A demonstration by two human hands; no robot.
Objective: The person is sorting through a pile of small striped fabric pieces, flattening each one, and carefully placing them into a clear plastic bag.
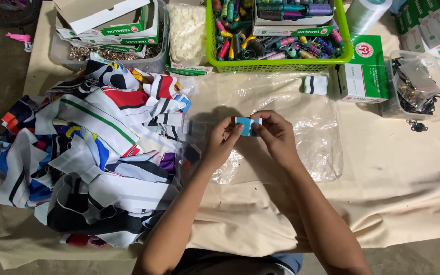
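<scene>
Both your hands pinch one small blue strip (247,125) between them: your left hand (223,140) holds its left end with thumb and fingers, and your right hand (276,133) holds its right end the same way. You keep the strip above the middle of the table, over a clear plastic sheet (311,127) that lies on the cream cloth (398,173). It seems to be a short piece of elastic or ribbon with a paler band, but it is too small to be sure.

Just left of your left hand is a big pile of striped fabric pieces (92,153) in many colours. A small white piece with dark stripes (315,84) lies on the plastic, beyond your right hand. Behind it stands a green basket (281,63) full of thread spools. To the right of the basket are a green and white box (365,69) and a clear tub (416,86) with dark metal parts. At the far left, a tray (108,53) holds small shiny parts under open boxes.
</scene>
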